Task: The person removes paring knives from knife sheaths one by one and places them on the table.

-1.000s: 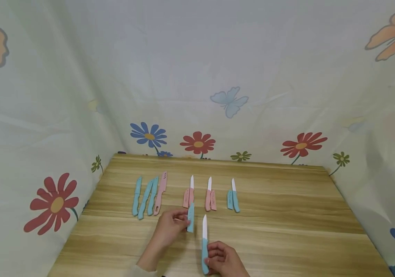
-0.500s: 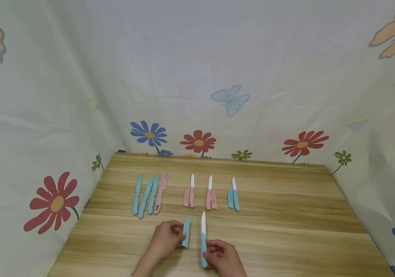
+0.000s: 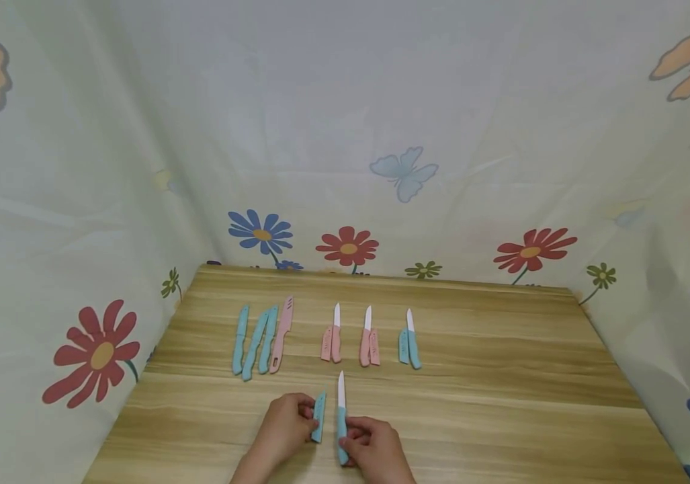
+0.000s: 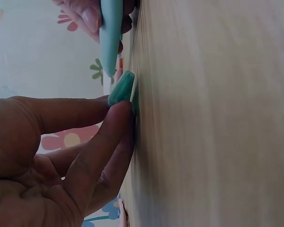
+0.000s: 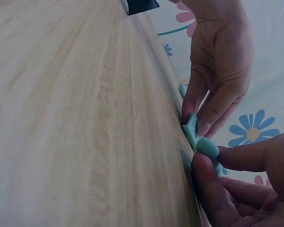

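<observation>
While the thumb and fingertips of the left hand [image 3: 289,425] pinch a blue-green blade cover [image 3: 318,418], the fingers of the right hand [image 3: 376,442] are curled on the handle of a knife [image 3: 342,427] of the same colour. The cover and this knife are side by side, near but apart in the head view, and the narrow end of each is directed away from the person. The white blade [image 3: 341,388] is bare, and its tip reaches further forward than the cover. Both things are very low over the wooden table [image 3: 502,376]; whether they touch it, I cannot tell. In my judgement, the main danger comes from this uncovered edge: if the left fingertips slip off the cover, or if the hands meet at a bad angle, the blade could cut a finger. Too weak a pinch could also let the thin cover turn or drop. Further forward lie two pink-handled knives [image 3: 336,344] and one blue-handled knife [image 3: 412,346], each with its loose cover beside it; a careless reach could meet these bare blades too. To their left are three blue knives [image 3: 254,346], which seem covered, and a pink knife [image 3: 282,336]. Behind everything hangs a flowered curtain [image 3: 320,101].
</observation>
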`<state>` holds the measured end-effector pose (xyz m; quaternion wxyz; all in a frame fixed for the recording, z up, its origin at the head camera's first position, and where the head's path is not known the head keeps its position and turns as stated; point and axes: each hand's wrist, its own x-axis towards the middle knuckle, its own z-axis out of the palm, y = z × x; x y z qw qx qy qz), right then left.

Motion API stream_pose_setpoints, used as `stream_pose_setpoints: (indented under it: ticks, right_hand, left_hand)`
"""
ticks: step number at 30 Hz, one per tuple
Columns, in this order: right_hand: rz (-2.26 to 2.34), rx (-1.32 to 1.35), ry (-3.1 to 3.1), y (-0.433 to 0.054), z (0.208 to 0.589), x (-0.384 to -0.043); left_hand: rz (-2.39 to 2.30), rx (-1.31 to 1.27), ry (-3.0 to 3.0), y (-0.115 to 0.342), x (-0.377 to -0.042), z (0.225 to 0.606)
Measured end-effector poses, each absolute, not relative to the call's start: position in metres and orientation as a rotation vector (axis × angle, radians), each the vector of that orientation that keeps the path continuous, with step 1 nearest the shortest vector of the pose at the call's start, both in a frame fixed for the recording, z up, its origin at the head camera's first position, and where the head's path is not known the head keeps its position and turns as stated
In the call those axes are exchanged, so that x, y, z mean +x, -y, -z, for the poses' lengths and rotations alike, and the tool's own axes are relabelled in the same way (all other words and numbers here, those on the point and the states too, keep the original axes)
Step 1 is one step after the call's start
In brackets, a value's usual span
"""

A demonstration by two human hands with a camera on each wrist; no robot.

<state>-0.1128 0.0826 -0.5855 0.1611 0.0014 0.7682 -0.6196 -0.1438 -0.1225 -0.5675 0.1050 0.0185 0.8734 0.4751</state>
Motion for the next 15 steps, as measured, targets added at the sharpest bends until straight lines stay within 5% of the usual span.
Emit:
stream_pose_setpoints:
  ticks: [15]
  right_hand:
    - [1.615,-0.003,-2.345,-0.065,0.569,-0.115]
  left_hand:
    - [-1.258,0.123,-2.737,0.117,-0.142,0.566]
